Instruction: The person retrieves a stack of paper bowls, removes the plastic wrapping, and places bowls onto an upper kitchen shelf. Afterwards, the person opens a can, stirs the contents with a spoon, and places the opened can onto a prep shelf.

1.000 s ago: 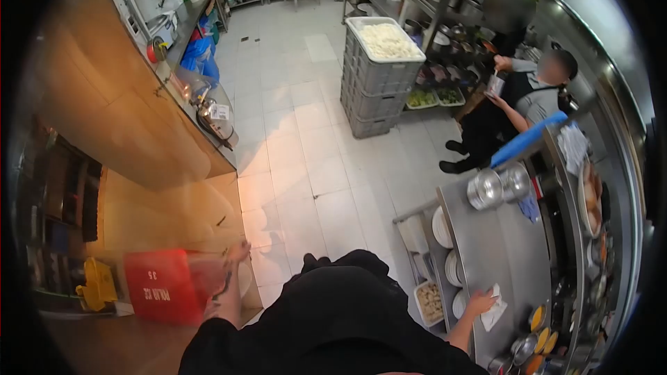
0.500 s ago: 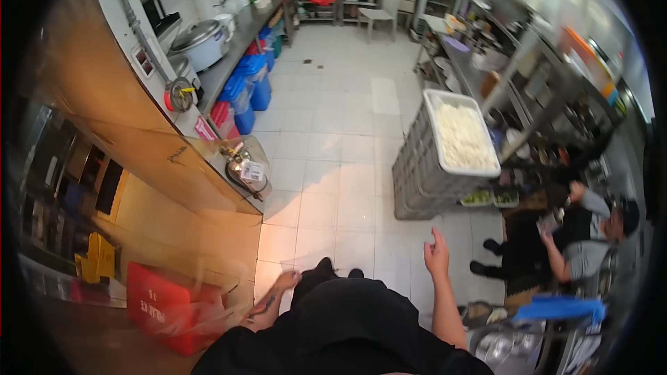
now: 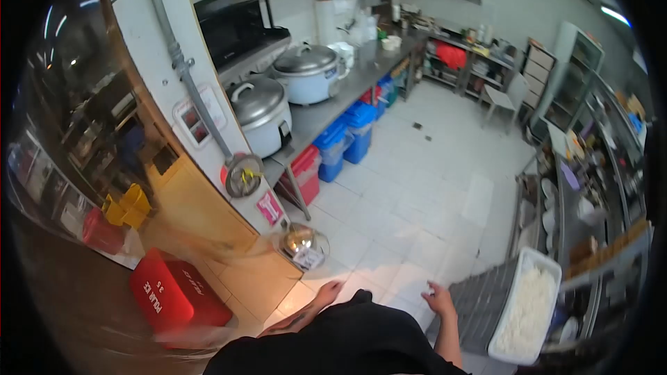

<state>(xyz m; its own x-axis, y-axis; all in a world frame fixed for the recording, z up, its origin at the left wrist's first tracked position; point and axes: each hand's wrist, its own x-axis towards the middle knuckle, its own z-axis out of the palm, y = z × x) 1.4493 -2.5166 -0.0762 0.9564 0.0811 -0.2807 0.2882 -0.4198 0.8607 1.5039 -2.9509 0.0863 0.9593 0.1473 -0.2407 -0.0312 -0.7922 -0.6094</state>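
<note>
My left hand (image 3: 329,294) hangs low in front of my body, its fingers loosely bent and nothing visible in them. My right hand (image 3: 438,298) is out to the right, empty, with the thumb and fingers apart. Just right of it stands a stack of grey crates (image 3: 483,303), topped by a white tub (image 3: 554,279) of pale, loose food (image 3: 526,309). My right hand looks near the stack, but I cannot tell the exact gap. A shiny metal object (image 3: 300,239) behind clear plastic is on the floor ahead of my left hand.
A red "POLAR ICE" box (image 3: 177,292) sits at the left. Along the left counter (image 3: 375,69) stand two large rice cookers (image 3: 262,114), with blue bins (image 3: 332,149) and a red bin (image 3: 302,173) below. Shelving (image 3: 590,201) lines the right; a chair (image 3: 506,96) stands far back.
My view has swung left and up, and I have come closer to the crates, now beside my right hand. The person at the right is out of view. Both hands remain empty.
</note>
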